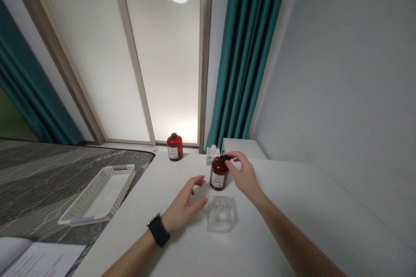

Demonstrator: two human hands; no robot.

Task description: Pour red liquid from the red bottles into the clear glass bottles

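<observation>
Pinching the black top (224,158) of the bottle (217,179), the right hand (244,177) grasps with thumb and fingertips only; the left hand (182,207), fingers parted and holding nothing, is held just left of the bottle, apart from it. The bottle, taken as reference, stands upright on the white table (312,199). Likely faults: with its body unsupported by either hand, the bottle could tip or spin if the top were twisted or pulled sideways. A fall toward the viewer could strike the clear dish (221,224), of uncertain form, just in front of the bottle; a push away could meet the flask (212,154) just behind it. Edges and room: the table's far edge runs behind the bottle, with the box (243,149) behind and to its right; the second bottle (174,149) stands behind and to its left, near that edge. The table's left edge slants well left of the bottle, and the basket (125,185) lies past it. The widest bare stretch of table lies right of the bottle, reaching toward the wall (344,73), though the right forearm (286,234) crosses part of it
</observation>
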